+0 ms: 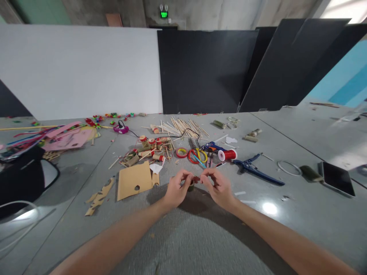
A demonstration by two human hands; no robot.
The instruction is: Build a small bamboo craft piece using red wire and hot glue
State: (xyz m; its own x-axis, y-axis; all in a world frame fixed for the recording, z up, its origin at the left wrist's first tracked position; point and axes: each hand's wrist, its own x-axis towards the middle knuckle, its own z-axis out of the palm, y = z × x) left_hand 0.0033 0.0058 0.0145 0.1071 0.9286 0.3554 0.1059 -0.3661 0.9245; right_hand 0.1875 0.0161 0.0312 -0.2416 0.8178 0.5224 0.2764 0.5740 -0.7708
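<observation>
My left hand (178, 188) and my right hand (218, 188) meet fingertip to fingertip above the grey table, both closed in a pinch. Between them shows something small and reddish, too fine to name. A short piece of greenish bamboo (190, 187) is just below my left fingertips; whether a finger touches it I cannot tell. Beyond the hands are scissors with red and yellow handles (202, 156), a roll of red-rimmed tape (181, 152), a blue glue gun (212, 146) and a spool of red thread (227, 154).
Left of my hands lies a cardboard sheet (134, 179) with a hole, beside a cut cardboard strip (99, 197). Farther off are bamboo pieces with red ends (151, 142) and wooden sticks (186, 126). Blue pruning cutters (255, 168) and a tablet (337, 178) lie right.
</observation>
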